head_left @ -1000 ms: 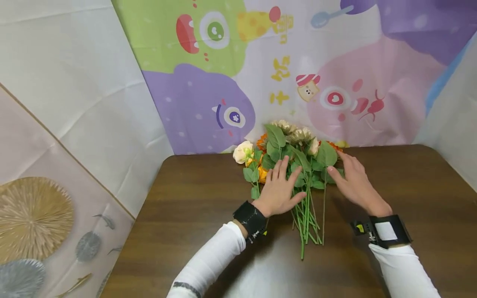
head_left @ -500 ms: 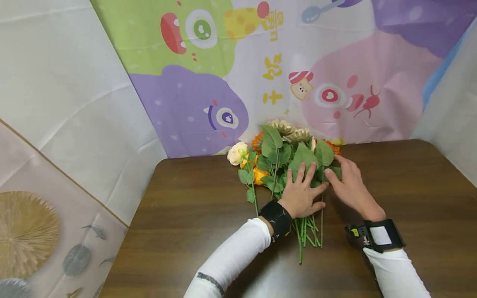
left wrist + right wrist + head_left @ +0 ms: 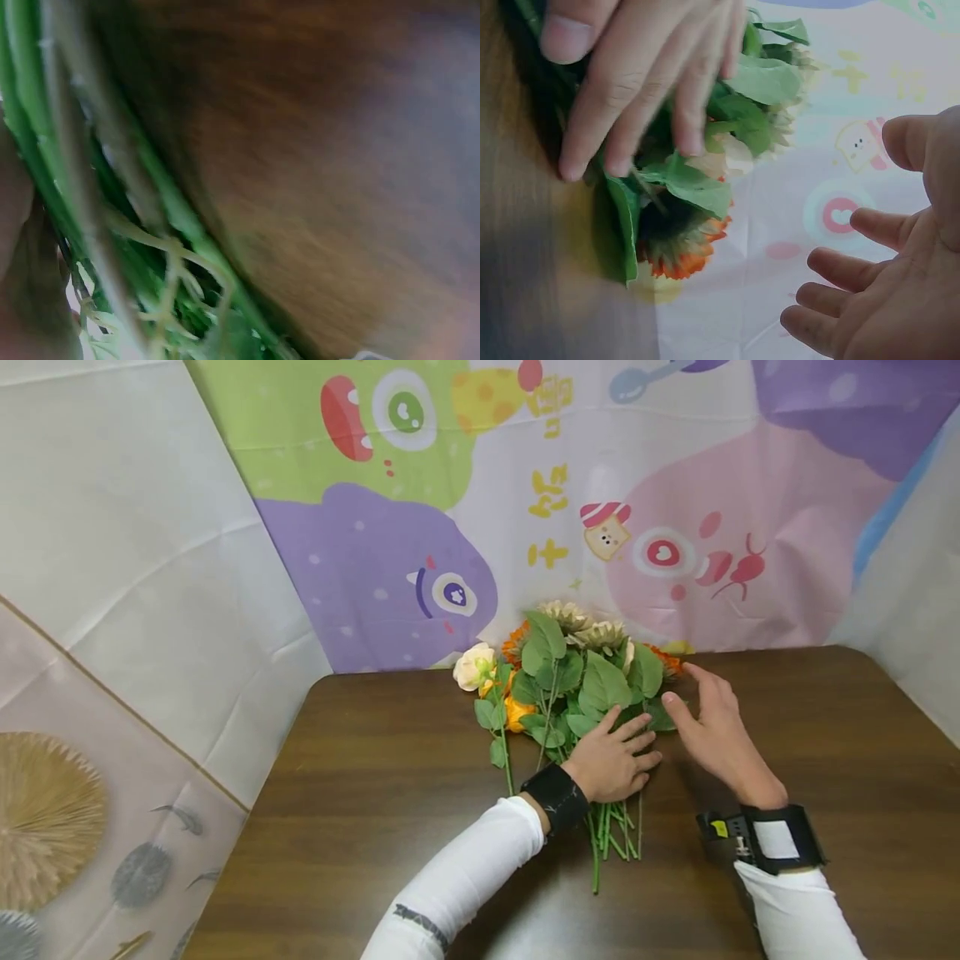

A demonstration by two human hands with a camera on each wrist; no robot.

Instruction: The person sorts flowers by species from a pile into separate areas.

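Observation:
A bunch of flowers with green leaves (image 3: 603,681) and green stems (image 3: 606,835) lies on the dark wooden table. My left hand (image 3: 609,764) rests across the stems just below the leaves, its fingers spread over them and pointing right. In the left wrist view, stems (image 3: 97,195) run close past the camera. To the right of the bunch is my right hand (image 3: 716,731), fingers extended and nothing in it; the right wrist view shows its palm (image 3: 907,292) apart from an orange flower (image 3: 682,247). A cream rose (image 3: 475,667) sits at the bunch's left.
The wooden table (image 3: 375,827) ends at a cartoon-printed backdrop (image 3: 555,510) right behind the flower heads. White cloth (image 3: 150,510) hangs at the left. A patterned cloth with a gold disc (image 3: 48,818) shows at lower left.
My left hand has moved right, from over the leaves onto the stems, and turned so its fingers point right. My right hand stays beside the bunch. The head view has shifted slightly.

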